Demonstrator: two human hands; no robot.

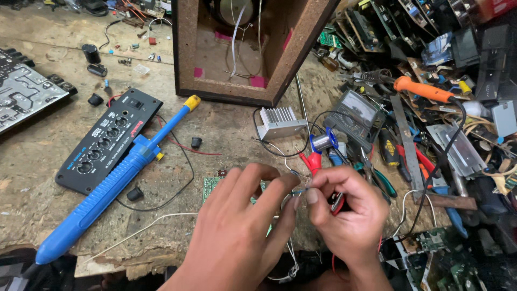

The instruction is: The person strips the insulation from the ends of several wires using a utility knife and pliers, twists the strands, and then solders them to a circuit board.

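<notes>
**Two hands pinch thin wires above a green circuit board**

Both hands meet at the near edge of the worn, chipboard desk (48, 156). The left hand (237, 226) is curled, thumb and forefinger closed on the thin pale wires (299, 189); the right hand (344, 210) faces it, its fingertips pinched on the same wires from the other side. Under the left hand lies a small green circuit board (211, 186), mostly hidden. Just beyond the fingers stand a red clip (312, 160) and a small spool of solder wire (323, 141). To the left lie a long blue desoldering pump with a yellow tip (113, 183) and a black control panel with a row of knobs (107, 140). Further back stand a ribbed aluminium heat sink (280, 121) and an open wooden speaker box (242, 48). An orange-handled soldering iron (423, 90) rests among the clutter on the right.
</notes>
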